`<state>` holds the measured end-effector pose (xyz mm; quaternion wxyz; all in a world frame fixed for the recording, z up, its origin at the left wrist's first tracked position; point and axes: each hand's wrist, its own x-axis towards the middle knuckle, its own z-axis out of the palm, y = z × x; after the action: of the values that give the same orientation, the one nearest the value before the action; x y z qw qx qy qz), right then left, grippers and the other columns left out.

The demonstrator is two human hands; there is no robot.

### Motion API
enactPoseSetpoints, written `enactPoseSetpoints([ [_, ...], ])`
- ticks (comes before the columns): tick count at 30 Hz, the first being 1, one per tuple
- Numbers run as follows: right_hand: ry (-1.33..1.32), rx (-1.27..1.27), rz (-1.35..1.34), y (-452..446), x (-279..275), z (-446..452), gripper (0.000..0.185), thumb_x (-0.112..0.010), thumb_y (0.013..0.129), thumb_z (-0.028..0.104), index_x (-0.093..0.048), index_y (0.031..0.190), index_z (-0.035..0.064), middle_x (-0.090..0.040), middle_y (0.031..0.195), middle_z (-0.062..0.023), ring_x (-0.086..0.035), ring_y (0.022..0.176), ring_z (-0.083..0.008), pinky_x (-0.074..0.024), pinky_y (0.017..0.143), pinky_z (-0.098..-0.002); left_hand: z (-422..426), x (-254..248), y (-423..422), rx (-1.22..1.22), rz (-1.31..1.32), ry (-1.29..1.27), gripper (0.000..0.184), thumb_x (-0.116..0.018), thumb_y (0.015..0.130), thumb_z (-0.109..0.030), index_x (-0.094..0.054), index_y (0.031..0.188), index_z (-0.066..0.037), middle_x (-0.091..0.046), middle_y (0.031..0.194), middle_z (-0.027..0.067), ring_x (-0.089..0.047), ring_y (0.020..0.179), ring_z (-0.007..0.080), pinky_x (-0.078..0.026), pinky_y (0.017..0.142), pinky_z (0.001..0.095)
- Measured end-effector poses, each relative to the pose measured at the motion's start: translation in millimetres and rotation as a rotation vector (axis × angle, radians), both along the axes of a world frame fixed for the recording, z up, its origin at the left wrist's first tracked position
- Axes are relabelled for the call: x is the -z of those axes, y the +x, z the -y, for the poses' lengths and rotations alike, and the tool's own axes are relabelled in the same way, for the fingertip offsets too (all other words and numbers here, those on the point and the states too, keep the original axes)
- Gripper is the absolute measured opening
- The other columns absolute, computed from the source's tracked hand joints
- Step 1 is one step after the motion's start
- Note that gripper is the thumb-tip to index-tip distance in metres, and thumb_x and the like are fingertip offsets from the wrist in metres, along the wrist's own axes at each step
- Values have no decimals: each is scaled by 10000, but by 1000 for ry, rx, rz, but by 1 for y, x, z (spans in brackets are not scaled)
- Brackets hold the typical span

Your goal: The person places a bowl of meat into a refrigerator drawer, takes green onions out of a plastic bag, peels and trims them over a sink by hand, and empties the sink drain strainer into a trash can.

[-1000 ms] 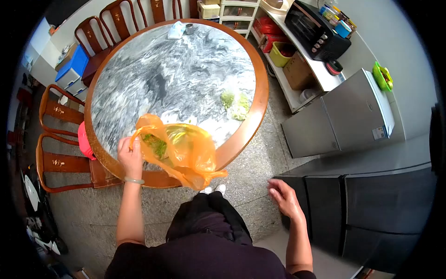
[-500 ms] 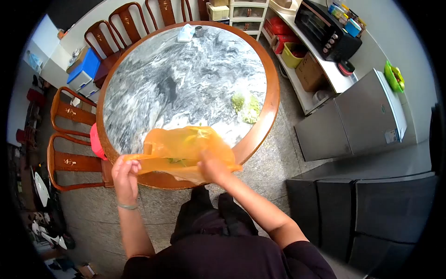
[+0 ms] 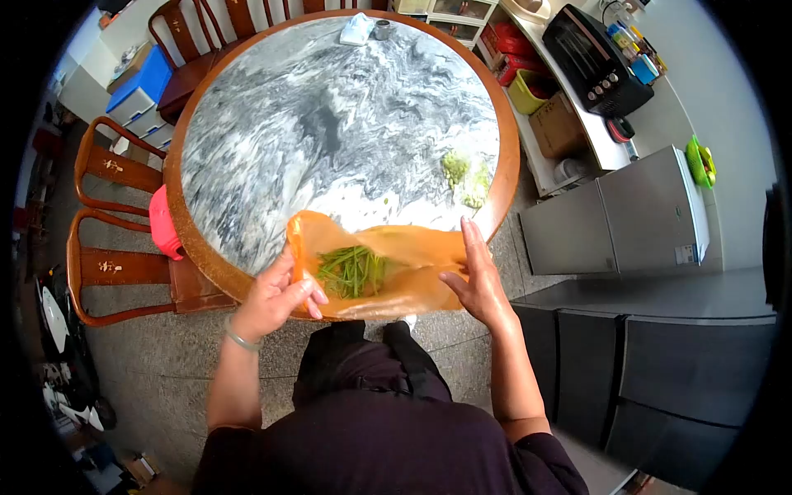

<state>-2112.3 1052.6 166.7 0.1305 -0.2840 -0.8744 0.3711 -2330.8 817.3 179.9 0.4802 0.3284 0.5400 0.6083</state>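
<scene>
An orange plastic bag lies on its side at the near edge of the round marble table, its mouth facing left. Long green vegetable pieces show inside the opening. My left hand grips the bag's rim at the left, thumb on the near side, fingers partly hidden by the plastic. My right hand is at the bag's right end, fingers stretched out and thumb apart, touching or very near the plastic. Pale green pieces sit in a clear bag near the table's right edge.
A tissue pack and a small dark tin stand at the far edge. Wooden chairs and a pink-red item are at the left. A shelf with a black oven and a grey fridge stand right.
My right hand has come out of the bag's middle to its right end. The bag now opens leftward, showing the green pieces. My left hand has shifted right with the rim.
</scene>
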Motion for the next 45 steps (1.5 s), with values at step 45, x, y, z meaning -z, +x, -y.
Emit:
enactPoseSetpoints([
  [45, 30, -249, 87, -30, 106, 8, 370, -601, 736, 89, -547, 1101, 106, -555, 1104, -157, -503, 1058, -300, -402, 868, -366, -39, 5, 16, -173, -470, 75, 514, -492, 815, 55, -369, 1297, -73, -405, 1114, 139, -517, 885, 200, -554, 629, 258],
])
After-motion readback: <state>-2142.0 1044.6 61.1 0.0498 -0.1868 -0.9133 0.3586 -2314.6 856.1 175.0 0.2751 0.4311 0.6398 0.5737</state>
